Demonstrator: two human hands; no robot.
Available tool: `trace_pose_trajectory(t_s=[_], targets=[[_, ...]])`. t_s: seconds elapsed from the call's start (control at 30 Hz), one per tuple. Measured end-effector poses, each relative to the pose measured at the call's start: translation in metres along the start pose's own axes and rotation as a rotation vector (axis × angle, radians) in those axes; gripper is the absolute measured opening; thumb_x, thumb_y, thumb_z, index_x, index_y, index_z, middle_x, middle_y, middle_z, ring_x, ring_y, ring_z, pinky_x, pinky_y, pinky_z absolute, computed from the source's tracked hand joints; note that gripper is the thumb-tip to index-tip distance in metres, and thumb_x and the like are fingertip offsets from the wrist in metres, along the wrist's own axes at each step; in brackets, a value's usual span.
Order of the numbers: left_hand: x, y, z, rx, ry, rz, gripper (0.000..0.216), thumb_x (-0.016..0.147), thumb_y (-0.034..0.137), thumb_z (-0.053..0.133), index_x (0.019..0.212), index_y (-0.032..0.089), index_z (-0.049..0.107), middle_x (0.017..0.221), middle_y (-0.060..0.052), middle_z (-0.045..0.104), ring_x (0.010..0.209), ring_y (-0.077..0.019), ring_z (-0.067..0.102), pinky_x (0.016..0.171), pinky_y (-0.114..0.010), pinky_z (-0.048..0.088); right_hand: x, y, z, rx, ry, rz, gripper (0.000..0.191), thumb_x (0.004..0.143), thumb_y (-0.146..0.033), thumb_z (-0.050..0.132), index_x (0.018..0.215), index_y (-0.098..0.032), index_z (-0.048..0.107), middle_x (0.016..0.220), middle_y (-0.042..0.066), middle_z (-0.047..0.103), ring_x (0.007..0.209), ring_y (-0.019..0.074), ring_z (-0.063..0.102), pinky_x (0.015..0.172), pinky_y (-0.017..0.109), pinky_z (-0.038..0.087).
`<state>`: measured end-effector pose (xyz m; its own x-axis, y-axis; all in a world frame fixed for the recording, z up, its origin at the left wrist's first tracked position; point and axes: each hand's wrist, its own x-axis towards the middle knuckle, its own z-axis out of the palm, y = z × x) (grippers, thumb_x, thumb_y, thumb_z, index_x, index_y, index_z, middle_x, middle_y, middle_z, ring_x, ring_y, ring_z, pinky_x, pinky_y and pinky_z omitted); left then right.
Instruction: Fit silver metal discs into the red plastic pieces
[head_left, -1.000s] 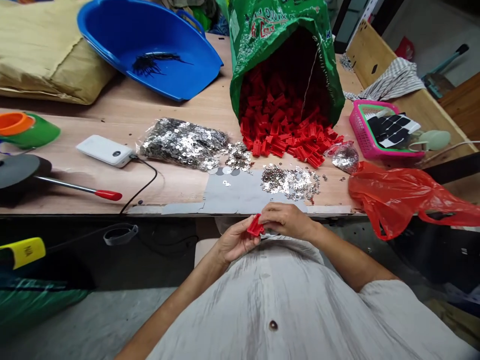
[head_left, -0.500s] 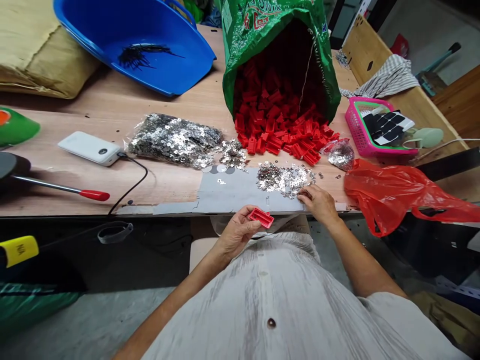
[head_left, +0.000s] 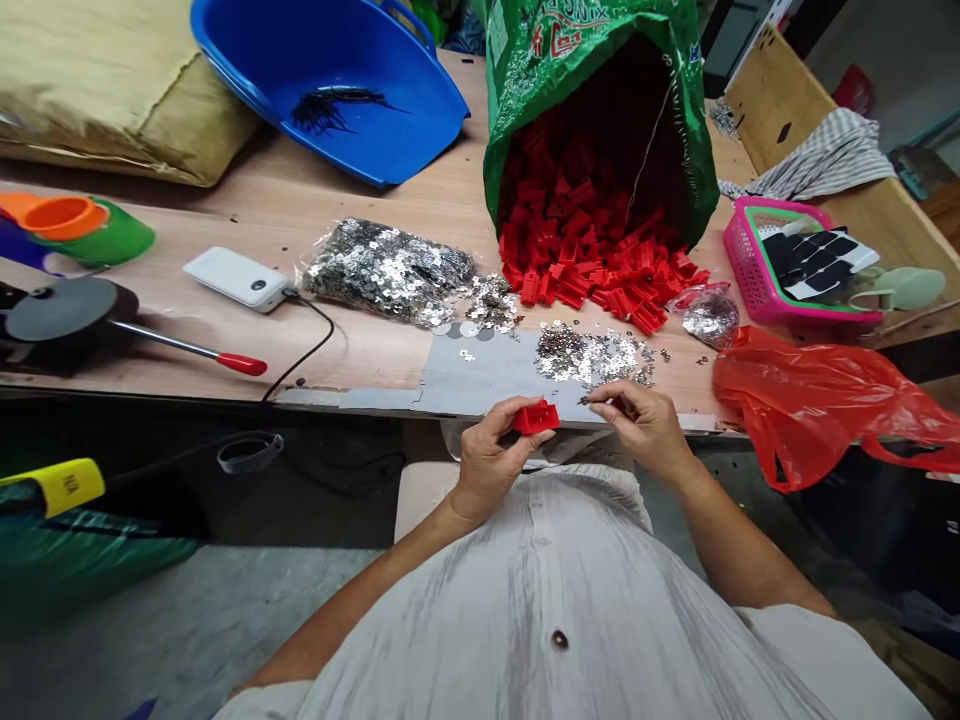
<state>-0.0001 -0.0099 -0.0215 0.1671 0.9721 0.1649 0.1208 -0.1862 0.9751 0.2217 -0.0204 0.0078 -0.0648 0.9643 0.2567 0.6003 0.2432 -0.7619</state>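
Observation:
My left hand [head_left: 489, 460] is closed on a small red plastic part [head_left: 537, 417], held just off the table's front edge. My right hand [head_left: 637, 425] is beside it, thumb and forefinger pinched on a tiny silver metal piece [head_left: 587, 401]. Just beyond the hands lies a loose pile of silver metal pieces [head_left: 592, 355] on a grey card [head_left: 480, 380]. Further back, a green sack [head_left: 600, 90] lies on its side and spills many red plastic parts [head_left: 592, 255] onto the wooden table [head_left: 360, 350].
A clear bag of silver pieces [head_left: 386, 270], a white power bank [head_left: 236, 278] with a black cable, a blue basin [head_left: 330, 80], a red-handled tool [head_left: 187, 348], a pink basket [head_left: 795, 270] and a red plastic bag [head_left: 825, 400] surround the work spot.
My right hand left the red part, reached to the silver pile, then came back toward the left hand with a piece pinched. The left hand kept the red part and turned it.

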Motion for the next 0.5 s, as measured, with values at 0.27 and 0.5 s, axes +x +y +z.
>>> trace_pose_trajectory(t_s=[0.27,0.5], targets=[[0.000,0.003,0.000,0.297,0.028,0.402,0.041,0.079,0.021,0.074,0.118,0.021,0.063,0.114,-0.007,0.073,0.099,-0.0191,0.072,0.090,-0.030,0.058,0.000,-0.018,0.026,0.003,-0.045,-0.293,0.018,0.095,-0.017,0.053,0.106,-0.022,0.065,0.094,0.007,0.070,0.091,0.0187,0.066,0.080,0.033,0.054],[-0.002,0.004,0.003,0.292,0.056,0.446,0.042,0.079,0.017,0.073,0.119,0.021,0.063,0.114,-0.008,0.073,0.099,-0.0197,0.072,0.090,-0.031,0.059,-0.002,-0.016,0.033,0.053,-0.068,-0.273,0.020,0.096,-0.018,0.051,0.108,-0.024,0.066,0.094,0.007,0.068,0.090,0.0187,0.064,0.078,0.034,0.053]])
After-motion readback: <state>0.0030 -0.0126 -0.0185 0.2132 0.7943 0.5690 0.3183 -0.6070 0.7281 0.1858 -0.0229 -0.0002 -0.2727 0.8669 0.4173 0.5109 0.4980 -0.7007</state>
